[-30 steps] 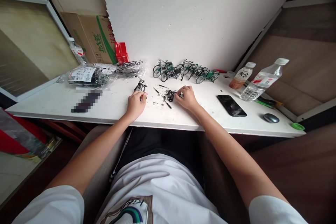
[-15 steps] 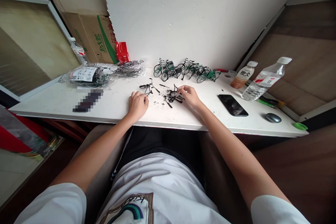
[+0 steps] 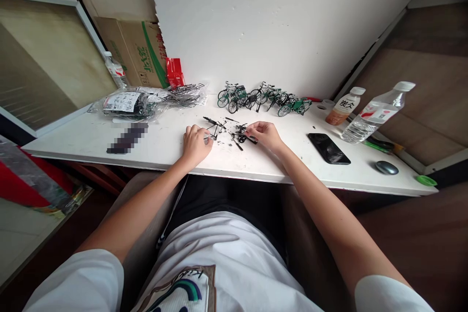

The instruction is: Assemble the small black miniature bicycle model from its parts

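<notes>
My left hand (image 3: pixel 196 146) is closed near the table's front, thumb and fingers pinching a black model bicycle frame (image 3: pixel 214 123) that tilts up from the fingertips. Just to its right lie loose black plastic parts (image 3: pixel 237 145) and tiny scraps. My right hand (image 3: pixel 265 135) reaches into this small pile with its fingertips pressed together. Whatever they pinch is too small and too covered to make out. A thin black strip (image 3: pixel 231 119) lies behind the pile.
Small green and black model bicycles (image 3: pixel 263 97) stand along the wall. Plastic bags of parts (image 3: pixel 127 103) lie at left. On the right are a phone (image 3: pixel 328 148), a mouse (image 3: pixel 386 167), an orange-brown drink bottle (image 3: pixel 341 107), a water bottle (image 3: pixel 376 114) and a green cap (image 3: pixel 426 180).
The black model bicycle frame has turned and tilted in my left hand. My right hand's fingers have shifted slightly over the parts. The whole view has swung a little to the left.
</notes>
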Action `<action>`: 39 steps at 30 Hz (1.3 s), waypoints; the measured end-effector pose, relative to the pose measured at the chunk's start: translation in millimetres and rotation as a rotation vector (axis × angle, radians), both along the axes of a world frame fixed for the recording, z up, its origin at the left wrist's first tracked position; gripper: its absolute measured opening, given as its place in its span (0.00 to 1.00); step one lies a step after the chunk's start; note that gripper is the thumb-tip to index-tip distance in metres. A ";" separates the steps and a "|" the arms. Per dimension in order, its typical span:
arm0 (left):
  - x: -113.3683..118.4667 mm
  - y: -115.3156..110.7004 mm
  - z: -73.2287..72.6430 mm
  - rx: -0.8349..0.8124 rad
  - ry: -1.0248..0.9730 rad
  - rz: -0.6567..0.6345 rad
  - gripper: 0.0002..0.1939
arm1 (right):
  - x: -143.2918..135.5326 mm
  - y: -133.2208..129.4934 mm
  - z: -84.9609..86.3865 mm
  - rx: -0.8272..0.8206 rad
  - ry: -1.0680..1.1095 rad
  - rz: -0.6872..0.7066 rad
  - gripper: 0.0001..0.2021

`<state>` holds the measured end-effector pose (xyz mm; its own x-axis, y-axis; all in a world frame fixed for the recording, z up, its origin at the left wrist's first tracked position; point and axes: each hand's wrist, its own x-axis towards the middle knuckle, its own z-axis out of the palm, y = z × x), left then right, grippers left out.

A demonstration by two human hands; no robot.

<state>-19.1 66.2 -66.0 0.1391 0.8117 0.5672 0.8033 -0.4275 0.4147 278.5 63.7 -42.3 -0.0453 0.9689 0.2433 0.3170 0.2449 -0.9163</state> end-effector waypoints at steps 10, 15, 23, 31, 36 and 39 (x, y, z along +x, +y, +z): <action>1.1 -1.4 2.8 0.034 -0.012 -0.038 0.07 | 2.7 -2.0 -2.4 0.259 -0.336 -0.104 0.16; 0.1 -2.9 7.9 0.075 -0.087 -0.161 0.09 | -6.0 -8.7 5.1 0.217 -0.184 0.020 0.19; 7.1 -5.6 12.8 -0.243 -0.517 -0.563 0.24 | -45.1 -22.2 8.9 0.116 -0.065 0.308 0.24; 14.4 -5.4 8.5 -0.443 -0.873 -0.552 0.29 | -54.4 -20.4 -4.2 0.353 -0.307 0.164 0.16; 13.9 -4.2 5.8 -0.387 -0.889 -0.492 0.27 | -49.0 -15.6 -16.4 0.434 -0.629 0.062 0.08; 14.8 -5.0 5.8 -0.360 -0.865 -0.484 0.26 | -49.0 -15.6 -19.2 0.392 -0.681 -0.004 0.08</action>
<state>-4.3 61.2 -60.2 0.1561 0.9180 0.3645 -0.0501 -0.3611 0.9312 229.5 48.1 -61.5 -0.3038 0.8183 0.4879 0.7796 0.5079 -0.3664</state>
